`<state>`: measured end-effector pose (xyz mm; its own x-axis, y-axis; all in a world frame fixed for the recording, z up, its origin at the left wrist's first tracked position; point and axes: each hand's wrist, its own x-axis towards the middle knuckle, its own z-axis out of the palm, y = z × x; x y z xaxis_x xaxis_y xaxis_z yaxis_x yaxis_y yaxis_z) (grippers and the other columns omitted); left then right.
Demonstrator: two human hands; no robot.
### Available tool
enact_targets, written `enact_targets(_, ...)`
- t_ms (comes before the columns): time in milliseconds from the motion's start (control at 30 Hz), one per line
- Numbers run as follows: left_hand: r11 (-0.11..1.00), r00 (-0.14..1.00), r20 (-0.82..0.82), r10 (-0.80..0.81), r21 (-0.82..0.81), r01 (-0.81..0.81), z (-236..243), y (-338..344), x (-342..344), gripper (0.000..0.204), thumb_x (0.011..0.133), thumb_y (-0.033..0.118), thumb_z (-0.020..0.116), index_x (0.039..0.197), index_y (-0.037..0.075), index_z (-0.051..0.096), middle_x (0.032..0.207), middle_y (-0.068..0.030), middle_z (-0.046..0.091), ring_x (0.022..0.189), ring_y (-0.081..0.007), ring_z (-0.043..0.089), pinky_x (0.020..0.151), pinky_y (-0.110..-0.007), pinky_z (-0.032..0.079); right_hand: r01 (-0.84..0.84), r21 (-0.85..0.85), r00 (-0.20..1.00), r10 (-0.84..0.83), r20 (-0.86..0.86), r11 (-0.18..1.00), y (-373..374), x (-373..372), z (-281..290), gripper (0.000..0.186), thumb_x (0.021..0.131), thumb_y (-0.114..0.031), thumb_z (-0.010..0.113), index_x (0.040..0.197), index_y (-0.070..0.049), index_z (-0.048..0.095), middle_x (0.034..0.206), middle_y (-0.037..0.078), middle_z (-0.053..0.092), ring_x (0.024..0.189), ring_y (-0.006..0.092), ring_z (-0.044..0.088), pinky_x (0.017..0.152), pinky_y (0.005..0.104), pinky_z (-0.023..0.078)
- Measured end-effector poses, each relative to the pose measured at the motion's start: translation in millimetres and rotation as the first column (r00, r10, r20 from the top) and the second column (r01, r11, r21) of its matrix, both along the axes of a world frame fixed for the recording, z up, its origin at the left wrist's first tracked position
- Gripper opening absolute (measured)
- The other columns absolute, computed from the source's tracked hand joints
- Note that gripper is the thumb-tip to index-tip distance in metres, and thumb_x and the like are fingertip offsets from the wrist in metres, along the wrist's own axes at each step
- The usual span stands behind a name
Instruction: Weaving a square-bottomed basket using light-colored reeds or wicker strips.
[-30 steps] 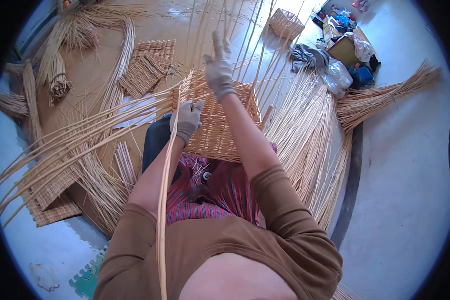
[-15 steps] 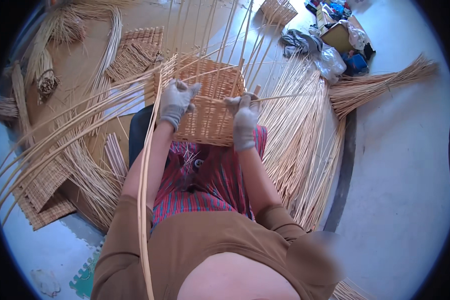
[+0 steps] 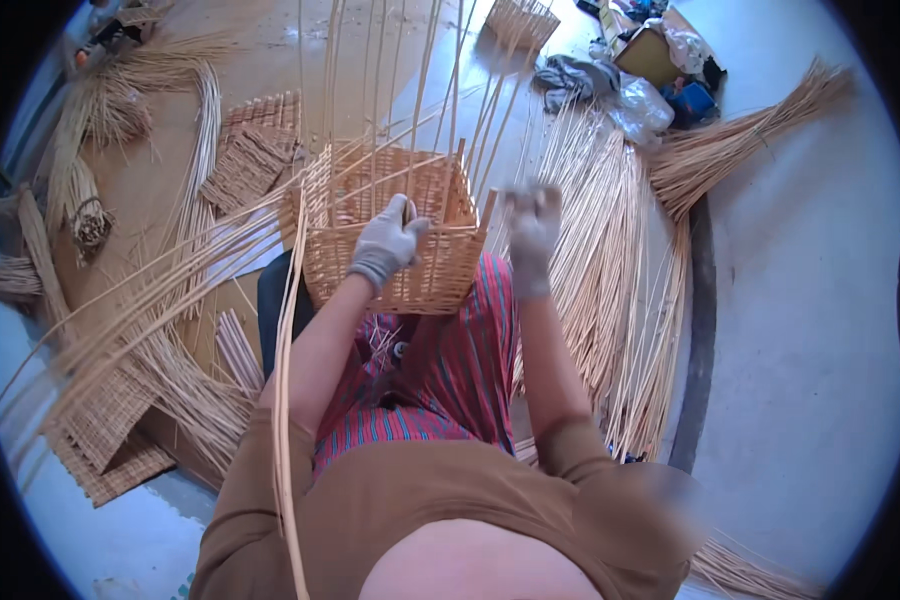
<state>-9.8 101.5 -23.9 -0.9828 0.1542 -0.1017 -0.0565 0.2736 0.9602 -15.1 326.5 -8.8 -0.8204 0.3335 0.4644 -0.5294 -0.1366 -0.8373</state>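
Observation:
An unfinished rectangular wicker basket rests on my lap, its long upright stakes pointing away from me. My left hand, in a pale work glove, is closed on the near rim around the foot of a stake. Apart from the basket, just past its right corner, my gloved right hand is raised. Its fingers are smeared by motion, so I cannot tell whether they hold anything. Long loose weaving rods run out from the basket's left corner, and a few more hang down across my left arm.
Bundles of pale rods and a tied sheaf lie on the right. Woven panels and more rods cover the floor at left. Farther off are another wicker basket, a plastic bag and grey cloth.
My right hand has come off the basket's right corner and moved right. My left hand has shifted right along the near rim. The basket now shows more of its inside.

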Motion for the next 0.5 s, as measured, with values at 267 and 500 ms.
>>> enact_targets(267, 0.988, 0.980, 0.170, 0.103, 0.096, -0.120, 10.3, -12.7, -1.0, 0.034, 0.097, 0.028, 0.070, 0.086, 0.004, 0.049, 0.068, -0.0093, 0.060, 0.050, -0.0204, 0.068, 0.045, -0.034, 0.052, -0.100, -0.139, 0.992, 0.110, 0.066, 0.985, -49.9, -22.2, 58.5, 0.057, 0.096, -0.004, 0.059, 0.148, -0.013, 0.039, 0.094, 0.009, 0.067, 0.080, 0.0179, 0.065, 0.076, 0.0333, 0.057)
enact_targets(500, 0.994, 0.992, 0.118, 0.039, 0.095, -0.050, 7.9, 3.2, -4.1, 0.028, 0.093, 0.022, 0.074, 0.089, 0.004, 0.053, 0.072, -0.0064, 0.061, 0.052, -0.0145, 0.063, 0.047, -0.031, 0.054, -0.004, 0.676, 0.969, -0.165, 0.186, 0.737, -33.8, 69.3, 19.1, 0.020, 0.095, -0.016, 0.067, 0.114, -0.011, 0.068, 0.095, 0.010, 0.068, 0.099, 0.0242, 0.068, 0.086, 0.0351, 0.055)
